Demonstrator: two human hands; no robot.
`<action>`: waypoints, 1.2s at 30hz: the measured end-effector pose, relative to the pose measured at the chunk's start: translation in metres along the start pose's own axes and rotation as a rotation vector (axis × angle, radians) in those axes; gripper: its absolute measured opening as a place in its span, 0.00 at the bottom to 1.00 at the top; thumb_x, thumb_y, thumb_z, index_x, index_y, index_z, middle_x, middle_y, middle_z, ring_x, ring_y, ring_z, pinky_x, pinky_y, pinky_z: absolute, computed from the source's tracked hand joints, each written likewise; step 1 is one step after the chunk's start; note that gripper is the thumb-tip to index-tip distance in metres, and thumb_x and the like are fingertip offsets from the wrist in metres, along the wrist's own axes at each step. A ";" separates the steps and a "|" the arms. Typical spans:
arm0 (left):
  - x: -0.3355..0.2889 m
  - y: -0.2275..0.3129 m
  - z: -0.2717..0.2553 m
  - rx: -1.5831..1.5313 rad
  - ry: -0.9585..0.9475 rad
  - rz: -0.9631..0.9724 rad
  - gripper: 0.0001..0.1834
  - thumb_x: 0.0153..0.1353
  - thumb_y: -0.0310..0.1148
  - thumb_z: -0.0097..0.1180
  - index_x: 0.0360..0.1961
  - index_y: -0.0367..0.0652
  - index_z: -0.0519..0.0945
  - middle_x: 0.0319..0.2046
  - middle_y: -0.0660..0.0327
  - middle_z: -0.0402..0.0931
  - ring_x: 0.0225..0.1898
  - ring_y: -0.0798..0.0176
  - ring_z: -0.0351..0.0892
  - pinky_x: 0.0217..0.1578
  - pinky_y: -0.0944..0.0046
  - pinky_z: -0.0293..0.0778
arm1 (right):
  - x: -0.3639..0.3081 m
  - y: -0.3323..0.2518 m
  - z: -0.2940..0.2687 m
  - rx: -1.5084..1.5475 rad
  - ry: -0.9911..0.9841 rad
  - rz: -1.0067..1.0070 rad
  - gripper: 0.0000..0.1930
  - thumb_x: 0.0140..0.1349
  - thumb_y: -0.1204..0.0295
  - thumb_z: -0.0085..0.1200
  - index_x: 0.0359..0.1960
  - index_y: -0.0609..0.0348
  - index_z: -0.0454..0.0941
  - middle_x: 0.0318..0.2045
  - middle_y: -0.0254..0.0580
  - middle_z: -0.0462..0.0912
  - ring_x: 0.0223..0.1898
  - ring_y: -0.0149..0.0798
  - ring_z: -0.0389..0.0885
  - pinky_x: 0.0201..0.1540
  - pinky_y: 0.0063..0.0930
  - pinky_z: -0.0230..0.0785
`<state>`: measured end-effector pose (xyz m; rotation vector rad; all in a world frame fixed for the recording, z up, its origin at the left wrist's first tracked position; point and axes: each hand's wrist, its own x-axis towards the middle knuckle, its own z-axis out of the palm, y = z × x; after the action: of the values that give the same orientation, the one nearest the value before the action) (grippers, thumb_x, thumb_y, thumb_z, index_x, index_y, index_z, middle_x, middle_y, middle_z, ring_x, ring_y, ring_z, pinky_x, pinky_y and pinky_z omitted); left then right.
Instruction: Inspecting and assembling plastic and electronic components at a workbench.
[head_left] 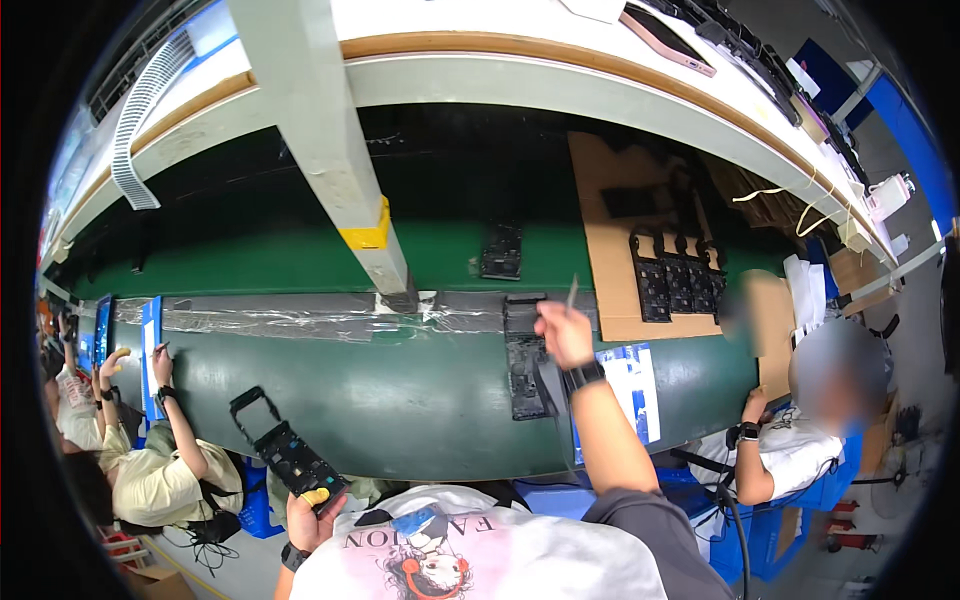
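Note:
My left hand [312,515], a yellow cover on one finger, grips the lower end of a black plastic frame [296,458] with small parts on it and an open loop at its far end. That frame is tilted above the table's near edge. My right hand [566,336] is closed round a thin pointed tool [573,290], its bright tip pointing away from me; the exact kind is unclear. Beneath and beside that hand lies another black frame [525,375] on the green table, partly hidden by a dangling dark strap or cable [551,385].
A further black part [502,250] lies past the taped strip [280,315]. Several black frames [680,285] rest on cardboard [615,270] at the right. A grey post [325,130] rises ahead, supporting a shelf. People [165,490] sit left, another person [770,455] right.

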<state>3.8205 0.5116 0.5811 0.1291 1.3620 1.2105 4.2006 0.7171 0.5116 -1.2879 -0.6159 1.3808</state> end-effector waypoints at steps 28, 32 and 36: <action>0.004 -0.084 0.194 -0.024 -1.125 -0.171 0.24 0.49 0.24 0.51 0.48 0.39 0.61 0.43 0.61 0.67 0.44 0.68 0.68 0.45 0.66 0.65 | -0.199 -0.041 -0.012 -0.358 -0.076 -0.155 0.09 0.48 0.78 0.53 0.33 0.64 0.72 0.23 0.30 0.74 0.22 0.19 0.67 0.24 0.11 0.59; 0.013 -0.084 0.219 -0.129 -0.815 0.045 0.17 0.51 0.24 0.48 0.44 0.38 0.65 0.37 0.61 0.70 0.37 0.67 0.72 0.38 0.68 0.70 | -0.160 -0.072 -0.040 -0.423 -0.274 -0.169 0.10 0.49 0.77 0.52 0.35 0.66 0.72 0.27 0.36 0.76 0.27 0.21 0.70 0.31 0.12 0.62; 0.004 -0.091 0.207 -0.224 -0.439 0.396 0.17 0.50 0.25 0.46 0.44 0.38 0.65 0.33 0.62 0.71 0.30 0.66 0.73 0.32 0.67 0.72 | -0.141 -0.090 -0.113 -0.391 -0.165 -0.162 0.10 0.51 0.75 0.50 0.35 0.64 0.73 0.27 0.38 0.78 0.27 0.23 0.72 0.30 0.14 0.62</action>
<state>4.0336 0.5881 0.5778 0.4939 0.8313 1.5461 4.3099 0.5794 0.6104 -1.3998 -1.1222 1.2780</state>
